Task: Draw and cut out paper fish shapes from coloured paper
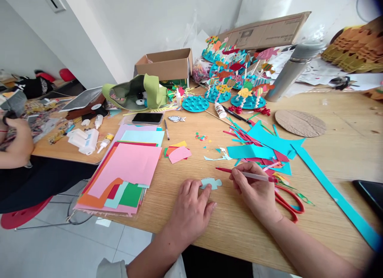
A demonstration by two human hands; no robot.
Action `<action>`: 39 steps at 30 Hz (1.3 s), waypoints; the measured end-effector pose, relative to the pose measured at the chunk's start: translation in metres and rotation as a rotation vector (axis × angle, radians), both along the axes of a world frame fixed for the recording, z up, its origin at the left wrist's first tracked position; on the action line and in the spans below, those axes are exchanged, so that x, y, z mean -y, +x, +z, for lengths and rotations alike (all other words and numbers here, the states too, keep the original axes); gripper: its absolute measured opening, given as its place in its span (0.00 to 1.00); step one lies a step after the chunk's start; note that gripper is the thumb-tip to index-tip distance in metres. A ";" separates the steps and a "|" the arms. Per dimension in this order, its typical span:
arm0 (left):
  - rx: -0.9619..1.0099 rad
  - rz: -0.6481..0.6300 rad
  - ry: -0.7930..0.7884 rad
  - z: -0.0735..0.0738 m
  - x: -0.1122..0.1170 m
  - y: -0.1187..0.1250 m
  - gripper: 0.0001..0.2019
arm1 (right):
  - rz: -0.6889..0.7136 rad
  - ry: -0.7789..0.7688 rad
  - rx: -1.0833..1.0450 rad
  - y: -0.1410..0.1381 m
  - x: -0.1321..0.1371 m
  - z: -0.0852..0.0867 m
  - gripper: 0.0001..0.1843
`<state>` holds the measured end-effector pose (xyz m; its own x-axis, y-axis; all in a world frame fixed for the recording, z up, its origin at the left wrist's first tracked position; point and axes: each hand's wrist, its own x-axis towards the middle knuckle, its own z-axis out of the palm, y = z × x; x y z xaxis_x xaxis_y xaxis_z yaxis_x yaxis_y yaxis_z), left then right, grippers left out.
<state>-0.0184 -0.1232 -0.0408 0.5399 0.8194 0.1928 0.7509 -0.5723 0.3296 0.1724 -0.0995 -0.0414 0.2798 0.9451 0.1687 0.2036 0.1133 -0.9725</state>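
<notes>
The left hand [188, 216] lies flat, fingertips pinning a small pale-blue paper fish [211, 183] to the wooden table [338, 150]; the right hand [254, 188] pinches a slim pen [251, 175] just beside it. Red-handled scissors [289, 202] lie at 3 o'clock, teal paper scraps [257, 150] at 1 o'clock, a coloured paper stack [119, 178] at 10 o'clock, paper-fish displays [236, 74] at 12 o'clock.

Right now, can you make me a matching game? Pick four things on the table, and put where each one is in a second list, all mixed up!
Things:
1. pen
2. red-handled scissors
3. pale blue paper fish
4. round cardboard disc

Places:
A. touched by the left hand
B. lying beyond the blue paper scraps
C. held in the right hand
D. lying just beside the right hand

Pairs: 1-C, 2-D, 3-A, 4-B
</notes>
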 end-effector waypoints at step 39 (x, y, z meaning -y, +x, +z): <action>0.437 0.233 0.276 -0.010 0.000 -0.014 0.13 | 0.378 0.238 0.980 -0.005 0.012 0.001 0.15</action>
